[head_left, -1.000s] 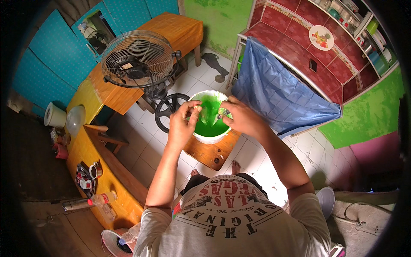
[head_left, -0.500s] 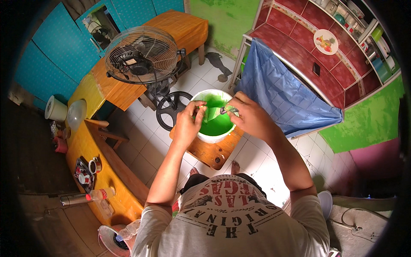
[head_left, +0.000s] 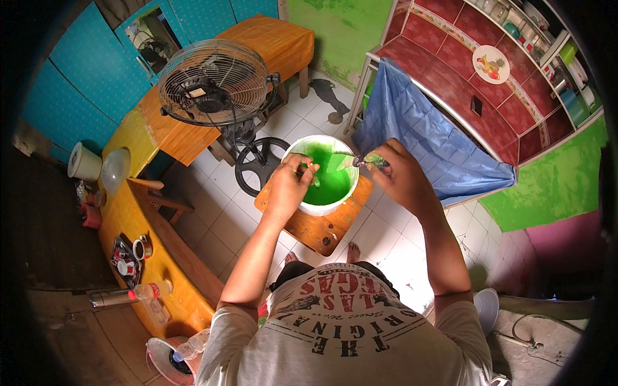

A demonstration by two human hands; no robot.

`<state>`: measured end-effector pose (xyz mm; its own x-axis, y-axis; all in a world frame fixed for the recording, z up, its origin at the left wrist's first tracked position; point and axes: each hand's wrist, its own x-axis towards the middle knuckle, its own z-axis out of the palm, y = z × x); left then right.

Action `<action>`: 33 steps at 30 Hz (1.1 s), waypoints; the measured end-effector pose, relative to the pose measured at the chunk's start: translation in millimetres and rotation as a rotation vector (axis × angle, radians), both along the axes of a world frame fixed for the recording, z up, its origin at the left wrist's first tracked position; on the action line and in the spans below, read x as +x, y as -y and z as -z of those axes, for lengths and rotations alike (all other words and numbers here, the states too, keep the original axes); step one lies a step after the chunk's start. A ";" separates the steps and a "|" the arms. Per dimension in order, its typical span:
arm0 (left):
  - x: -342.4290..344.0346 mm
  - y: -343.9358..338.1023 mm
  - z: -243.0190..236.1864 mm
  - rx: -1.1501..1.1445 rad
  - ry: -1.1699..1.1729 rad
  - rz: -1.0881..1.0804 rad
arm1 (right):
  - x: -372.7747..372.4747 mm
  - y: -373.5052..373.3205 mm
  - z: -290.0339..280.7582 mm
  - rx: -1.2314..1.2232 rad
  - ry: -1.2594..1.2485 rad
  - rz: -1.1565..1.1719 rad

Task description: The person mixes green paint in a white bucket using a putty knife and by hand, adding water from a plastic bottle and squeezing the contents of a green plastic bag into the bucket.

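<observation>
A white bucket [head_left: 322, 209] of bright green paint [head_left: 331, 190] stands on a small wooden stool [head_left: 315, 233] in front of me. My right hand [head_left: 400, 175] is at the bucket's right rim, closed around the paint-smeared dark handle of a putty knife [head_left: 359, 160]. Its blade points left over the bucket. Above the left side of the bucket, my left hand [head_left: 290, 186] is closed, fingers pinched on a small green-coated piece [head_left: 316, 177] whose kind I cannot make out. The two hands are apart.
A standing fan [head_left: 215, 83] rises just beyond the bucket to the left. Along the left runs a yellow-orange wooden bench [head_left: 174, 257] holding a bottle [head_left: 151, 291], a tray and a cup. A blue plastic sheet [head_left: 425, 141] hangs from the red-tiled counter [head_left: 444, 71] at right.
My right hand has moved right, drawing the putty knife away from my left hand toward the bucket's right rim. My left hand has stayed nearly in place.
</observation>
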<state>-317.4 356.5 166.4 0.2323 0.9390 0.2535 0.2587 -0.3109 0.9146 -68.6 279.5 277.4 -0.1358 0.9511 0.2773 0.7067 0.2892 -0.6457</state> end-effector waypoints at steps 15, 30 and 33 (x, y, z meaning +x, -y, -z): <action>-1.7 17.2 -13.8 0.409 -0.806 0.029 | -3.6 -0.3 -1.0 0.011 -0.062 0.020; -23.2 42.1 -32.0 0.356 -0.648 -0.161 | -9.8 -8.5 -4.3 -0.022 0.093 0.044; -32.0 57.3 -39.0 0.268 -0.551 -0.231 | -7.4 -16.5 8.1 0.101 0.078 -0.005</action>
<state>-349.5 299.2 205.4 0.1948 0.9014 0.3868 0.7549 -0.3896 0.5276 -76.0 296.0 269.3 -0.1651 0.9183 0.3599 0.7519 0.3533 -0.5566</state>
